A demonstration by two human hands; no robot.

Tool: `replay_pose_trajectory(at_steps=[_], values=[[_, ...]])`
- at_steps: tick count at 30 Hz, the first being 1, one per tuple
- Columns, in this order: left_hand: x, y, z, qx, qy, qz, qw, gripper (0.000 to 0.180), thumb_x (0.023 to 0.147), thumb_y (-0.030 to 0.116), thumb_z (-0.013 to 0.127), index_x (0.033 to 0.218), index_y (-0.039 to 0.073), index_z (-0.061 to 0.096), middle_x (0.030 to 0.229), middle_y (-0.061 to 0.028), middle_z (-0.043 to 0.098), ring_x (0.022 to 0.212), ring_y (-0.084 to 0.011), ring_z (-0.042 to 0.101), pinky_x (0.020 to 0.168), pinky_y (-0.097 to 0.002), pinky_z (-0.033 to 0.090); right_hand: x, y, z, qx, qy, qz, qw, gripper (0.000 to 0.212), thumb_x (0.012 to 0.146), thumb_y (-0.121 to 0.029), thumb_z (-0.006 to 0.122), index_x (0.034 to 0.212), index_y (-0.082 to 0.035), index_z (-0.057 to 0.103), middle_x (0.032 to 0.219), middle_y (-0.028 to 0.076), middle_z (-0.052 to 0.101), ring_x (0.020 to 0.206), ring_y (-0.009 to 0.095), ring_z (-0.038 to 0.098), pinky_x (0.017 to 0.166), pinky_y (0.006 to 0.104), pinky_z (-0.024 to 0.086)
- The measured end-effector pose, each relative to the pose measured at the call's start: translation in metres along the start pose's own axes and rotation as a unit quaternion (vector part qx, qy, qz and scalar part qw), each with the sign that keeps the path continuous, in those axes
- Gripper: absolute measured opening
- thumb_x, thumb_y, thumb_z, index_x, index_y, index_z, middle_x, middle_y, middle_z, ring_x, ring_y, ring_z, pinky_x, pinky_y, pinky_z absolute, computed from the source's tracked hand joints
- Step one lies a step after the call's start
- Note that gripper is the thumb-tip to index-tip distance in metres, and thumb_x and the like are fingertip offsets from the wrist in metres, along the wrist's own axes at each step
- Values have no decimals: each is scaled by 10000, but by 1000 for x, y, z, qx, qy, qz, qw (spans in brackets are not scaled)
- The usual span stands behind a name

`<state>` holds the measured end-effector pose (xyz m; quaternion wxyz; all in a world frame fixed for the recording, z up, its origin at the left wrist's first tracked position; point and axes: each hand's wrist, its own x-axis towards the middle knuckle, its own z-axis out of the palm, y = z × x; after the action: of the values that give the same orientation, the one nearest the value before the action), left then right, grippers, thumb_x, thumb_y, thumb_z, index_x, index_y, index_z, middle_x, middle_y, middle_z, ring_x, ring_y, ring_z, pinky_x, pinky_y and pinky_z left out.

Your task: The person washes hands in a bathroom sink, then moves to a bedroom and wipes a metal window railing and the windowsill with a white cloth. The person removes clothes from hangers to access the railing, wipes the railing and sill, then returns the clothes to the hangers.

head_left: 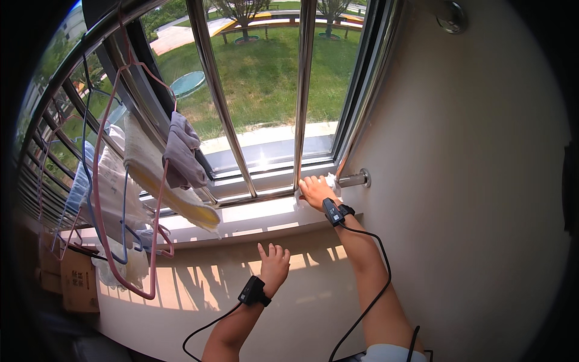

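My right hand (pixel 318 192) is closed around the lower metal rail of the window bars, close to where the rail meets the right wall. Bits of a white cloth or tissue (pixel 331 180) show at both sides of the hand, pressed between it and the rail. The upright metal bar (pixel 303 96) rises just beside my fingers. My left hand (pixel 275 265) hangs in front of the wall below the sill, fingers apart, holding nothing. Both wrists wear a black strapped device with a cable.
Pink and blue hangers (pixel 151 294) hang from the bars at left, near a grey cloth (pixel 183 151) and a white-and-yellow cloth (pixel 193 208). Cardboard boxes (pixel 79 280) and a clear plastic bag (pixel 123 268) are at lower left. The plain wall (pixel 470 199) bounds the right.
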<state>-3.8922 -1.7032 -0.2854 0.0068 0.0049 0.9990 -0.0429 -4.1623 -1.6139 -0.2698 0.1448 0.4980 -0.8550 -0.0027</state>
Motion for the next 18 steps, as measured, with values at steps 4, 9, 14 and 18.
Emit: replay_pose_trajectory(at_steps=[4, 9, 14, 18], values=[[3, -4, -4, 5, 30, 1, 1000, 424, 814, 324, 614, 1157, 83, 546, 1141, -149, 514, 1171, -331, 445, 1000, -667, 249, -3, -3, 2, 41, 37, -14, 998, 392, 838, -294, 592, 1134, -57, 490, 958, 95, 520, 923, 268, 511, 835, 427, 364], [0, -5, -8, -1, 62, 0, 998, 419, 820, 326, 605, 1157, 86, 544, 1133, -143, 517, 1165, -320, 451, 993, -666, 259, -26, 8, 14, 7, 94, 54, 994, 406, 848, -110, 550, 1231, -3, 468, 1117, 162, 550, 1114, 347, 500, 1010, 489, 349], [-21, -14, -6, -4, 16, -29, 999, 398, 812, 311, 608, 1133, 81, 560, 1110, -141, 525, 1138, -327, 461, 997, -673, 247, -31, -52, 16, 219, 297, 250, 895, 352, 854, 1, 472, 1195, 11, 553, 1227, 188, 570, 1201, 331, 504, 1019, 415, 382], [-30, -15, -5, -18, 35, -44, 998, 401, 777, 315, 649, 1106, 96, 584, 1065, -124, 527, 1095, -305, 467, 984, -664, 266, -18, -115, -2, 495, 282, 400, 718, 338, 915, -108, 475, 1224, 20, 526, 1135, 227, 600, 1062, 381, 565, 889, 363, 434]])
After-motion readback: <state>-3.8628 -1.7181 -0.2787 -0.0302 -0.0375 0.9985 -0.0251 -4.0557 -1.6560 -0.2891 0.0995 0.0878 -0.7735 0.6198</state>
